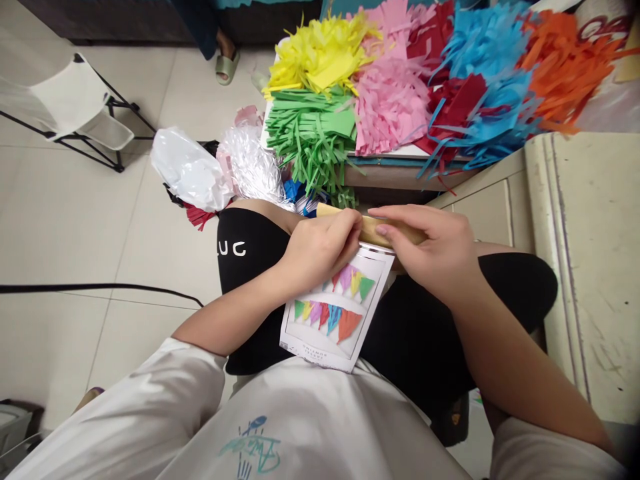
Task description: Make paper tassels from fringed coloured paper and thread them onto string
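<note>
Over my lap hangs a white printed card (327, 327) with pictures of coloured tassel bunting, its top edge against a tan strip (373, 231). My left hand (323, 250) is closed at the card's upper left, fingers curled over the strip. Thumb and fingers of my right hand (433, 247) pinch the strip's right part. Whether the card and strip are joined cannot be made out. Beyond my hands lie bundles of fringed paper: green (313, 130), yellow (325, 57), pink (393, 100), blue (490, 53), dark red (455, 107) and orange (567, 63).
The bundles cover a low table (390, 159), some hanging over its edge. At the right stands a worn cream cabinet (595, 267). A white plastic bag (187, 170) and silver tinsel (255, 160) lie beyond my left knee. A folding stool (75, 100) and another person's foot (227, 63) are farther left.
</note>
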